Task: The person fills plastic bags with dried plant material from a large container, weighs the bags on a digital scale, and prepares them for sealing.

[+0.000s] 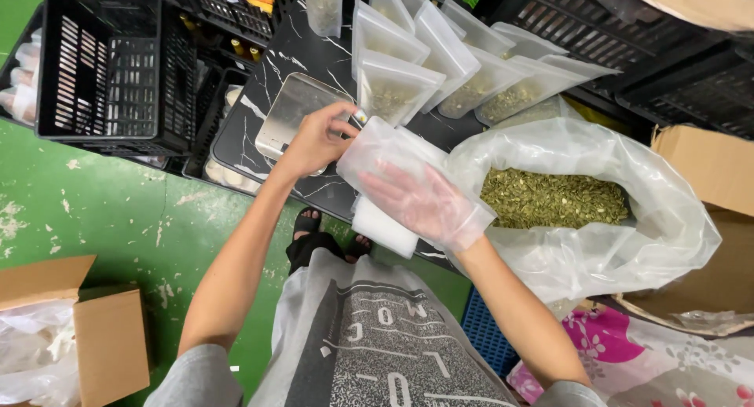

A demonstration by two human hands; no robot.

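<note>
Two hands work on one empty pouch [385, 152], a frosted stand-up bag held above the near edge of a black marbled table [306, 54]. The right hand [420, 203], in a thin clear glove, is pushed inside the pouch with its fingers spread flat, which looks meant to open the walls out; it clenches nothing. The left hand [318, 136], bare, pinches the pouch's upper corner between thumb and fingertips, steadying it against that push. Just under the pouch lies a white stack [381, 228], seemingly more flat pouches, kept close at hand. Behind the left hand sits a steel scale [287, 113] with its platform bare. Further back, filled pouches [440, 62] lean against each other in a row, each holding green seeds in its lower part and standing with its mouth up. To the right, a big clear sack [667, 219] has its top rolled open over a heap of the same seeds [550, 199], near the gloved hand. Black crates [110, 69] ring the table, and cardboard boxes [110, 344] rest on the green floor [118, 211].
</note>
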